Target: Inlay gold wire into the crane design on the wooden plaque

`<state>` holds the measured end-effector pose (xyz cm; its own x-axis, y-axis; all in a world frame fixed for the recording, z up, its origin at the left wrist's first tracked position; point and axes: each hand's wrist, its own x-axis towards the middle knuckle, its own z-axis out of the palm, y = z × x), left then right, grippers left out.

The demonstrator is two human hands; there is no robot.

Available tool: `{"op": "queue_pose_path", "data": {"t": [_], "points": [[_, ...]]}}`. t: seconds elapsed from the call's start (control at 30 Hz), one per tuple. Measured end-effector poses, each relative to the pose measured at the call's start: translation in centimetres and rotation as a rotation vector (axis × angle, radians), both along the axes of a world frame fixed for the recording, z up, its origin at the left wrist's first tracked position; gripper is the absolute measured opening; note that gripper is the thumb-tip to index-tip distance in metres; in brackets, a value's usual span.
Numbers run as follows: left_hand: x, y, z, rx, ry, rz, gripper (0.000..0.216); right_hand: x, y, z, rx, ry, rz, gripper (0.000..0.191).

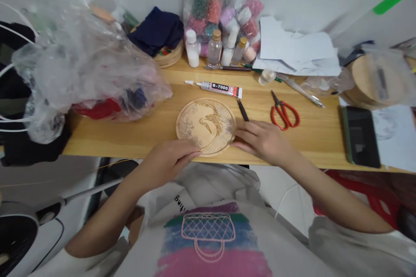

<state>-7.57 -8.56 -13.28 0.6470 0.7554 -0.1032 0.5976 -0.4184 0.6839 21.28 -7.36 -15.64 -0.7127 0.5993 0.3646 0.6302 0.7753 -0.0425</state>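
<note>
A round wooden board [205, 126] lies flat near the table's front edge. It bears a crane-like bird, partly laid in gold line, with fine drawn lines and swirls around it. My left hand [177, 154] grips the board's lower left rim, its fingertips resting on the surface. At the right rim, my right hand [264, 139] holds the board, fingers close together. Just behind the right fingers lies a slim black tool [242, 111], its near end by the hand. A tube of B-7000 glue [217, 88] lies beyond the board. Red-handled scissors [284, 111] rest to the right.
Clear plastic bags [94, 65] crowd the left side. Small bottles [214, 48] stand at the back before a bag of coloured jars [212, 6]. White papers [292, 47], a pen-like knife [302, 90], wooden discs [367, 78] and a phone [361, 136] occupy the right side.
</note>
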Motion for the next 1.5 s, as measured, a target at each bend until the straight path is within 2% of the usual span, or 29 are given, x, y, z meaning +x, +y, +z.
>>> {"op": "queue_pose_path", "data": {"t": [0.13,0.3,0.47,0.6,0.67,0.77,1.0,1.13,1.23,1.5], "points": [[-0.3,0.4,-0.2,-0.006,0.033,-0.018,0.034,0.8,0.9,0.5,-0.082,-0.018,0.057,0.040],[-0.3,0.6,-0.2,-0.010,0.061,-0.030,0.035,-0.3,1.2,0.4,-0.071,-0.005,0.083,0.035],[-0.1,0.9,-0.2,-0.021,0.049,-0.037,0.032,-2.2,-0.2,-0.5,-0.098,0.101,0.072,0.030],[0.1,0.9,0.0,-0.032,0.062,-0.069,0.033,-3.4,-2.0,-0.8,-0.119,0.195,0.011,0.018],[0.3,0.8,0.1,-0.047,0.081,-0.092,0.034,-3.7,-2.7,-0.8,-0.102,0.218,-0.042,0.012],[0.7,0.6,0.3,-0.062,0.111,-0.141,0.035,-3.8,-3.2,-0.7,-0.032,0.203,-0.106,0.015],[1.4,0.3,0.4,0.039,0.065,-0.215,0.032,-3.7,-3.2,-0.5,0.060,0.187,-0.114,0.010],[2.2,-0.2,-0.1,0.138,0.077,-0.182,0.033,-4.1,-3.3,-0.2,0.062,0.175,-0.073,0.012],[2.9,-0.7,-0.6,0.238,0.032,-0.098,0.035,-4.3,-3.2,-0.2,0.077,0.171,-0.041,0.018],[3.8,-1.7,-1.6,0.296,-0.094,0.053,0.022,-4.3,-3.0,-0.2,0.076,0.154,-0.022,0.020]]}}
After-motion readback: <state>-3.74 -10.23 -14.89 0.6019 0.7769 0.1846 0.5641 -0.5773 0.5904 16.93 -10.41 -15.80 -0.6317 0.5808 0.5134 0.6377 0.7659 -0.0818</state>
